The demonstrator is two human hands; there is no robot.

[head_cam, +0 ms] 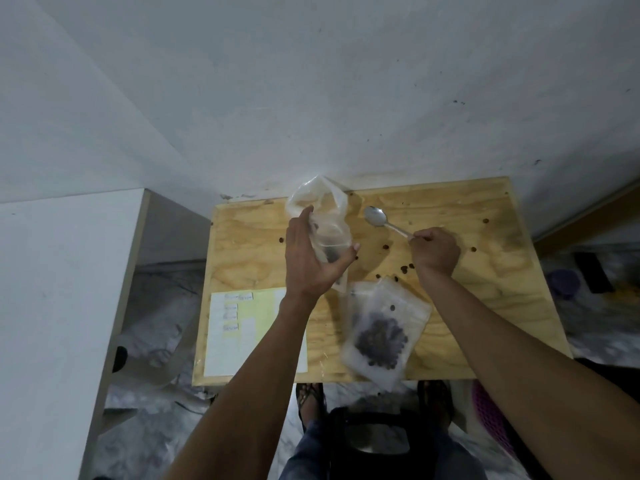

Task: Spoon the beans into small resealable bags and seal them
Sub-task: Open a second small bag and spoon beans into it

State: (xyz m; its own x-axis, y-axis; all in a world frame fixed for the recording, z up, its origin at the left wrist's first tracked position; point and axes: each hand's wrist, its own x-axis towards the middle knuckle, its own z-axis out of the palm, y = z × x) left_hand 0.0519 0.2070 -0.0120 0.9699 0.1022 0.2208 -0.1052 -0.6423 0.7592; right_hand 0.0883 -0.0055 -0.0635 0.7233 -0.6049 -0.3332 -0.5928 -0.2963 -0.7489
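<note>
Both hands work over the plywood table point(485, 299) against a white wall point(346, 81), left hand point(308, 261) gripping a bag point(322, 216), right hand point(434, 251) pinching a spoon point(377, 218).

No writing can be read: the small white labels point(231, 312) stuck on the yellow-and-white sheet point(249, 334) at the plywood table's point(485, 271) near left corner carry handwriting too blurred and small to make out.

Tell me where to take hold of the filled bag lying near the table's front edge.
Pinch the filled bag at its far top strip, coming from above beside the right hand. It lies flat, the beans bunch mid-bag, and that end looks empty, so it would probably hang mouth up.
</note>
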